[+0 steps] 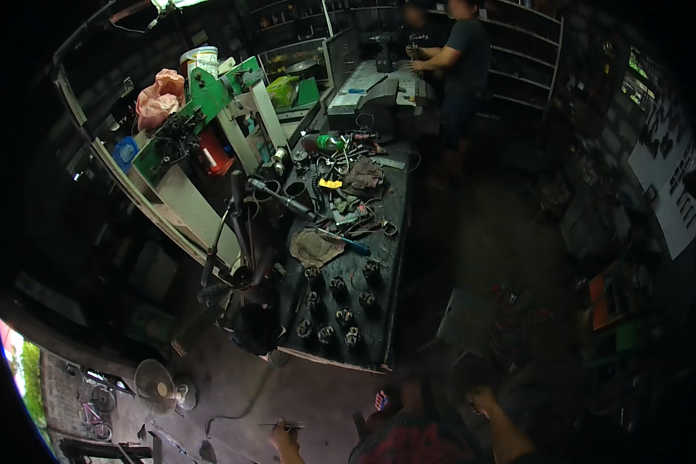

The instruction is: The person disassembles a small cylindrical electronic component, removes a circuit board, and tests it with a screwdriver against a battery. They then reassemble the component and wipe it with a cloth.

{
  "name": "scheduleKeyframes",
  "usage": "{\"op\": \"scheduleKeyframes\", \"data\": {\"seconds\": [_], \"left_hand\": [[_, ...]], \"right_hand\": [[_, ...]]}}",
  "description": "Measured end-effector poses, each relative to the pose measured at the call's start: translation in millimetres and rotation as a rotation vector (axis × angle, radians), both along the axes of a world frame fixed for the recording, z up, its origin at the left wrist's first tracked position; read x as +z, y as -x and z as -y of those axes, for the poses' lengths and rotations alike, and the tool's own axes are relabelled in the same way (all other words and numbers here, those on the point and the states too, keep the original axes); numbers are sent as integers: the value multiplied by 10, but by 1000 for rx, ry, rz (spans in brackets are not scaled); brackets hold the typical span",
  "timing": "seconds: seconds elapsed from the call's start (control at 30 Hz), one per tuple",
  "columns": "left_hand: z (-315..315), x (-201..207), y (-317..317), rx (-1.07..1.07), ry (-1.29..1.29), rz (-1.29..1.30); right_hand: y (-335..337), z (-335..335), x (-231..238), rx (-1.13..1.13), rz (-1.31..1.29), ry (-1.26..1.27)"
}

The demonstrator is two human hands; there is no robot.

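Observation:
My left hand (284, 439) is low in the view, over the floor in front of the dark workbench (394, 232). It grips a thin metal tool (280, 424) that lies crosswise. My right hand (481, 400) is raised to the right of the bench's near corner, its fingers curled; whether it holds anything I cannot tell. Several small round metal parts (339, 309) stand in rows on the near end of the bench, well ahead of both hands. A brownish rag (315, 247) lies just beyond them.
Loose tools, cables and a green bottle (322, 142) crowd the bench's far end. A green and white machine (209, 116) stands to the left. Another person (460, 54) works at a grey machine at the back. A floor fan (156, 380) stands at the lower left.

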State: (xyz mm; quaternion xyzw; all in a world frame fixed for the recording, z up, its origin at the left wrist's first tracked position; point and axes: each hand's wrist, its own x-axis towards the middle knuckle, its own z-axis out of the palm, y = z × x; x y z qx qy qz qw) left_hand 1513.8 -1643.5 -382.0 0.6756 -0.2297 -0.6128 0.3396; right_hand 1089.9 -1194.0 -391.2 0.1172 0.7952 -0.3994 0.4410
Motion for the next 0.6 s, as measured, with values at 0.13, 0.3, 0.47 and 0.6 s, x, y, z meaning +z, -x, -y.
{"op": "scheduleKeyframes", "data": {"seconds": [0.13,0.3,0.47,0.6], "left_hand": [[404,-22,34,134,14,-70],[332,-47,177,277,-43,-133],[-56,-86,391,523,-147,-114],[-398,-147,501,492,-133,-83]], "right_hand": [[109,78,20,-36,-18,-58],[642,552,111,35,-100,-8],[1456,1324,104,223,-192,3],[2201,1839,46,563,-348,-62]]}}
